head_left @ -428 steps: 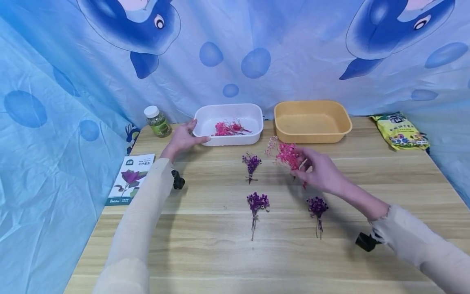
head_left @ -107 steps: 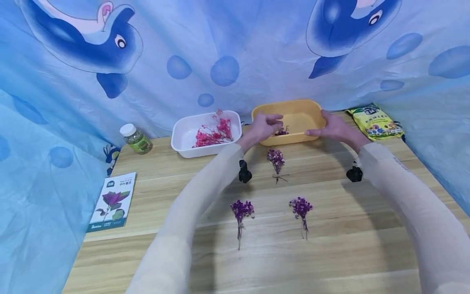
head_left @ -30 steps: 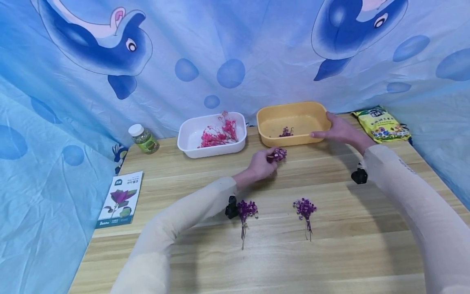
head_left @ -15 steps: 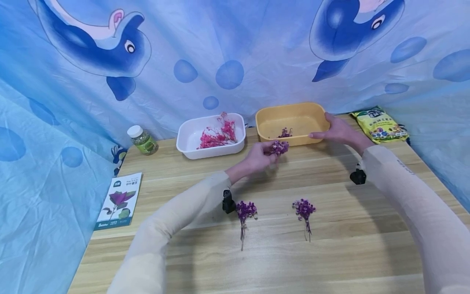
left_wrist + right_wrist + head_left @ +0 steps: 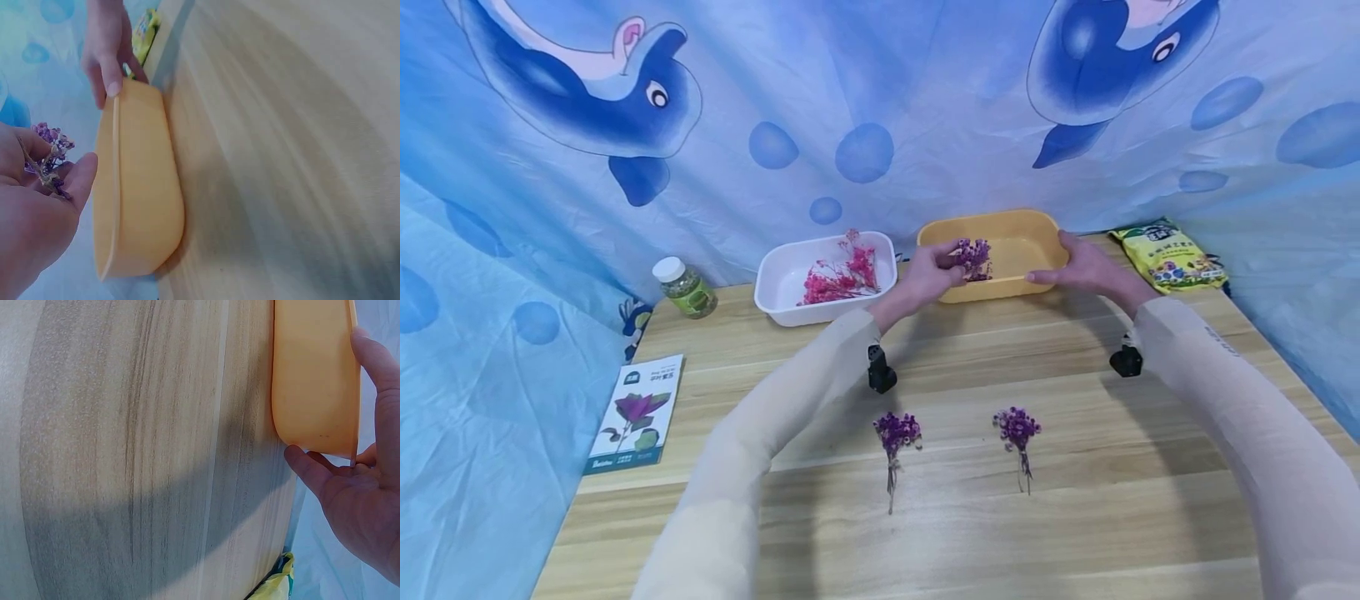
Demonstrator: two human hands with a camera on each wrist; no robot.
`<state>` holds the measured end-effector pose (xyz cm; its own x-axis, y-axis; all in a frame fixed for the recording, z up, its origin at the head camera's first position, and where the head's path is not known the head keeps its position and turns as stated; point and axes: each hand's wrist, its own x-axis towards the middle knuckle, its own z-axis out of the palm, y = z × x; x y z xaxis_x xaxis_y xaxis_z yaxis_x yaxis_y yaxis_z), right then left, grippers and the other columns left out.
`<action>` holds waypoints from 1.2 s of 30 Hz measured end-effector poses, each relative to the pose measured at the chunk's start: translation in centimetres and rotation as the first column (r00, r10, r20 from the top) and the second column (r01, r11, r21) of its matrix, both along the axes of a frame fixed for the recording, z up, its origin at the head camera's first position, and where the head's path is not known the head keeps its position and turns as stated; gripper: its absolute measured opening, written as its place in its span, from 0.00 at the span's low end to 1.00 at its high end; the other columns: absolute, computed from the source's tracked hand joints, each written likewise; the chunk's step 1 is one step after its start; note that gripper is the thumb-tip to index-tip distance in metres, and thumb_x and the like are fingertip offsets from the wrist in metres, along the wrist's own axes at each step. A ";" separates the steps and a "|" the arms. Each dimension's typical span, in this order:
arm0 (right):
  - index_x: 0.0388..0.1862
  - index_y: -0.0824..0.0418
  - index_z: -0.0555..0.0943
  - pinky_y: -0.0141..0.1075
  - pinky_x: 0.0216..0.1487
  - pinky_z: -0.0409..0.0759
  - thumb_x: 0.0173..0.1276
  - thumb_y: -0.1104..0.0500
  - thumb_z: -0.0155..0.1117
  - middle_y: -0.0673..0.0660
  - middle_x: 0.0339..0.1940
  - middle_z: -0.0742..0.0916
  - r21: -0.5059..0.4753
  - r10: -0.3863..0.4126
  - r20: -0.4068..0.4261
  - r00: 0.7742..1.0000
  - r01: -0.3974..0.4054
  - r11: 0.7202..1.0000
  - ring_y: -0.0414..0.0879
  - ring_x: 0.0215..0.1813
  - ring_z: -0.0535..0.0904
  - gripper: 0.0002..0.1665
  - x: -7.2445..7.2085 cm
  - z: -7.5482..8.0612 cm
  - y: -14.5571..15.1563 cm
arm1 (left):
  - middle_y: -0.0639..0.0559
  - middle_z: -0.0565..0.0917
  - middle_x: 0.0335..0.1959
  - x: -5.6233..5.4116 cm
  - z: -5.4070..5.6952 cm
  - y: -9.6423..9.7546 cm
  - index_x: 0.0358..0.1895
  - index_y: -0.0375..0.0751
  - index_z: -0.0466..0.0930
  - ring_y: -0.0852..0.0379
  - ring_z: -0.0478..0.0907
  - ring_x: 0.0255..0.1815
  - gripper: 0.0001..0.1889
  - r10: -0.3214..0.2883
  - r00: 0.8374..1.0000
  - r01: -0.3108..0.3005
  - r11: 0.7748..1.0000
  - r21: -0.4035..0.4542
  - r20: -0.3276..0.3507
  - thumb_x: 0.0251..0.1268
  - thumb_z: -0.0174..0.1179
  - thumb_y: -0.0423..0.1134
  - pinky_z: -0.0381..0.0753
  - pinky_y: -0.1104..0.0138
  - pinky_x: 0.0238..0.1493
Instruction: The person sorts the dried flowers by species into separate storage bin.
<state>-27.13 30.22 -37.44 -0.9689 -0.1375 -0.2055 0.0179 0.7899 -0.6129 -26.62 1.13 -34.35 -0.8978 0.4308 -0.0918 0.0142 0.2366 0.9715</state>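
My left hand (image 5: 927, 272) pinches a small bunch of purple dried flowers (image 5: 976, 256) over the left part of the yellow plastic basin (image 5: 1026, 250). In the left wrist view, the bunch's tied stems (image 5: 47, 174) lie between thumb and fingers, above the basin's rim. My right hand (image 5: 1092, 268) grips the basin's right end; in the right wrist view its thumb (image 5: 373, 357) is on the rim and other fingers are at the end wall. Two more tied purple bunches lie on the table, one left (image 5: 895, 442) and one right (image 5: 1018, 433).
A white basin (image 5: 778, 287) holding pink dried flowers (image 5: 842, 275) stands left of the yellow one. Farther left are a jar with a white lid (image 5: 685, 287) and a flower-printed packet (image 5: 636, 412). At the right back lies a yellow bag (image 5: 1171, 257). A printed curtain hangs behind.
Since a second ago my left hand has carried the purple bunch up from the table to over the yellow basin. Earlier, pink flowers were added to the white basin. The right hand stays on the yellow basin.
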 end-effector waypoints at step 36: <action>0.79 0.70 0.32 0.61 0.74 0.50 0.59 0.31 0.70 0.77 0.78 0.47 -0.030 -0.008 -0.016 1.000 0.008 1.000 0.73 0.76 0.48 0.77 0.0 0.0 0.1 | 0.42 0.84 0.55 -3.1 -1.7 3.8 0.73 0.40 0.67 0.53 0.83 0.50 0.28 0.073 0.996 -0.082 0.973 -0.215 -0.050 0.71 0.54 0.24 0.61 0.75 0.15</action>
<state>-27.11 30.34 -37.49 -0.9732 -0.1357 -0.1856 0.0138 0.7711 -0.6365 -29.72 4.92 -36.03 -0.9327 0.3334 -0.1376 0.0264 0.4437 0.8958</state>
